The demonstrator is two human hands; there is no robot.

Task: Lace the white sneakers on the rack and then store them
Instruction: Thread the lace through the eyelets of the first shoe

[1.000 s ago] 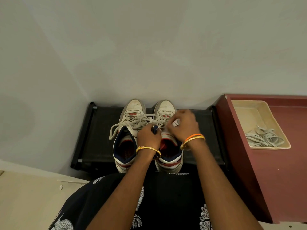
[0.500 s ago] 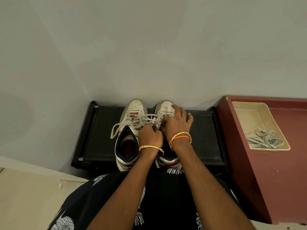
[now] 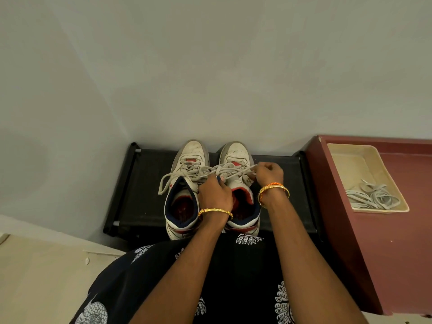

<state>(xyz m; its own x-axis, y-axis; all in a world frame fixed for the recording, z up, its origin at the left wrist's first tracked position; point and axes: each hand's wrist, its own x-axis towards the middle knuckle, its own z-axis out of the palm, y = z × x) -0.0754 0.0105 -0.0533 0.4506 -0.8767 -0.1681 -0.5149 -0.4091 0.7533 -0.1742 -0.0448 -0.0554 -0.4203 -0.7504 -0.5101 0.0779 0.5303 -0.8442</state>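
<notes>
Two white high-top sneakers stand side by side on a black rack (image 3: pixel 145 183), toes toward the wall. The left sneaker (image 3: pixel 187 164) is laced, with a loose lace end hanging off its left side. My left hand (image 3: pixel 214 195) sits between the shoes and grips the tongue area of the right sneaker (image 3: pixel 236 153). My right hand (image 3: pixel 268 173) pinches a white lace (image 3: pixel 233 170) and holds it taut across the right sneaker's top.
A maroon cabinet (image 3: pixel 385 242) stands right of the rack. On it lies a beige tray (image 3: pixel 346 160) holding several loose white laces (image 3: pixel 374 197). The grey wall is directly behind the rack. My lap in dark patterned cloth is at the front.
My right hand has moved from over the right sneaker's tongue out to the right, drawing the lace taut. My left hand has stayed between the shoes.
</notes>
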